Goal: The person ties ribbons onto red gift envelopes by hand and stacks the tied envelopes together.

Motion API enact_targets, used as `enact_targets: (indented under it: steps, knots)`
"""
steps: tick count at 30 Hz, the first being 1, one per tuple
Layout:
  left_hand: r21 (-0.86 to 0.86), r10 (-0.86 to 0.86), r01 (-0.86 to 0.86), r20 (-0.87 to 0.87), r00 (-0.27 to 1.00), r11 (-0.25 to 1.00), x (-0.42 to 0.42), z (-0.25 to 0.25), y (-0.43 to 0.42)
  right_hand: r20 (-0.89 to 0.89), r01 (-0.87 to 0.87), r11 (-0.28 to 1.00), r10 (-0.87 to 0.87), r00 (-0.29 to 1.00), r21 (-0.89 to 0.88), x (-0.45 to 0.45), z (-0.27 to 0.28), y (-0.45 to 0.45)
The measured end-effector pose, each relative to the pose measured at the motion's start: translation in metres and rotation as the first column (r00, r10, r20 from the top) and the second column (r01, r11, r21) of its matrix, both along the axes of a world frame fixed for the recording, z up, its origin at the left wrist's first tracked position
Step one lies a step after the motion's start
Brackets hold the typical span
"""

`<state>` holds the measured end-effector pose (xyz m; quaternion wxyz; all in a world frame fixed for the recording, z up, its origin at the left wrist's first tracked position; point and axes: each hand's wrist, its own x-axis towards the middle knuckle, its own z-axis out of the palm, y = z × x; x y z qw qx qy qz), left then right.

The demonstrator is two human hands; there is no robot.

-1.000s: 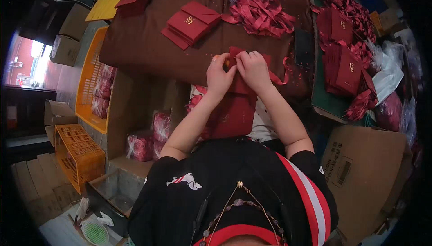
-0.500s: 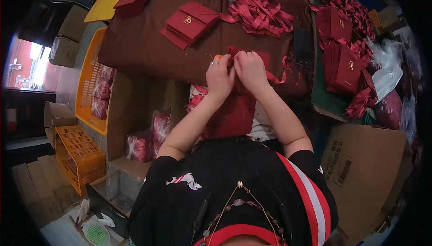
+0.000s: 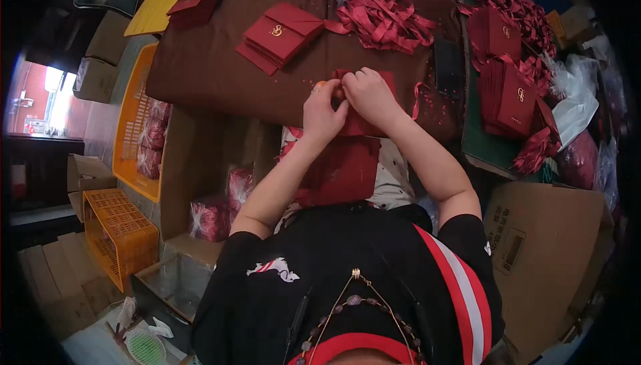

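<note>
Have brown-covered tabletop (image 3: 220,65) across top, ahead of person. At far R, lower down, see big cardboard box (image 3: 551,258), w/ dark print. On L, note orange crate (image 3: 124,148), w/ wrapped red bundles (image 3: 153,131) inside. On lap, see dark-red pieces (image 3: 344,173), laid flat betw. forearms.

Up top, R of ctr, find red ribbon heap (image 3: 384,21) by clear plastic. Past tabletop's R edge, see fanned red pouches (image 3: 511,101), gold mark showing. On tabletop, L of ribbon heap, see pouch stack (image 3: 284,35), also gold-marked, set askew.

Find worked red pouch (image 3: 382,85) at near edge of tabletop, ctr, partly under both hands. With R hand (image 3: 368,98), reach over it from R; fingers curled narrow, closed on pouch near its upper L part. With L hand (image 3: 322,115), meet it from L; thumb + index pinched narrow on pouch edge, almost touching R fingertips. Can't tell exact fold, covered by hands.

R of hands, see flat dark item (image 3: 447,66), then loose ribbon (image 3: 418,100) + scattered red bits. Smallest: orange spot (image 3: 320,85) at L fingers, approx. by ring.
</note>
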<state>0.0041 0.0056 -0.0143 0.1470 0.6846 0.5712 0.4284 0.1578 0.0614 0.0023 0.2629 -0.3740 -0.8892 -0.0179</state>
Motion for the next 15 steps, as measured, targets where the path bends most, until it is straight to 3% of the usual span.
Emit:
enact_targets:
  steps: [2, 3, 4, 5, 6, 7, 9, 11, 13, 15]
  knots:
    - [0.054, -0.160, 0.152, 0.201, 0.966, 0.987, -0.009, -0.002, 0.010, -0.240, -0.010, 0.984, -0.032, 0.970, -0.175, 0.008, -0.009, 0.007]
    - [-0.008, -0.206, 0.216, 0.263, 0.942, 0.976, -0.014, 0.002, 0.014, -0.238, -0.015, 0.985, -0.027, 0.971, -0.173, 0.010, -0.003, 0.005]
    - [-0.006, -0.201, 0.210, 0.265, 0.943, 0.978, -0.016, 0.004, 0.017, -0.274, 0.058, 0.970, -0.124, 0.954, -0.236, 0.013, 0.003, 0.001]
    - [-0.152, -0.148, 0.191, 0.256, 0.955, 0.970, -0.017, 0.006, 0.019, -0.304, 0.128, 0.944, -0.223, 0.926, -0.303, 0.015, 0.009, -0.003]
    - [-0.298, -0.100, 0.171, 0.239, 0.966, 0.939, -0.017, 0.010, 0.019, -0.261, 0.175, 0.922, -0.274, 0.926, -0.346, 0.016, 0.012, -0.007]
    - [-0.173, -0.138, 0.157, 0.116, 0.984, 0.972, -0.019, -0.006, 0.027, -0.261, 0.178, 0.919, -0.279, 0.924, -0.351, 0.016, 0.007, -0.009]
    - [-0.166, -0.123, 0.136, 0.085, 0.989, 0.977, -0.015, -0.012, 0.031, -0.253, 0.244, 0.922, -0.324, 0.912, -0.300, 0.014, -0.006, -0.011]
    - [-0.157, -0.106, 0.114, 0.057, 0.993, 0.981, -0.009, -0.014, 0.038, -0.285, 0.256, 0.885, -0.380, 0.880, -0.390, 0.015, -0.012, -0.009]
    - [-0.106, -0.017, -0.001, -0.169, 0.985, 0.994, -0.004, -0.014, 0.039, -0.304, 0.212, 0.867, -0.373, 0.877, -0.451, 0.015, -0.012, -0.009]
    - [-0.101, -0.017, -0.005, -0.211, 0.977, 0.995, -0.003, -0.013, 0.038, -0.297, 0.184, 0.861, -0.353, 0.888, -0.473, 0.018, -0.017, -0.006]
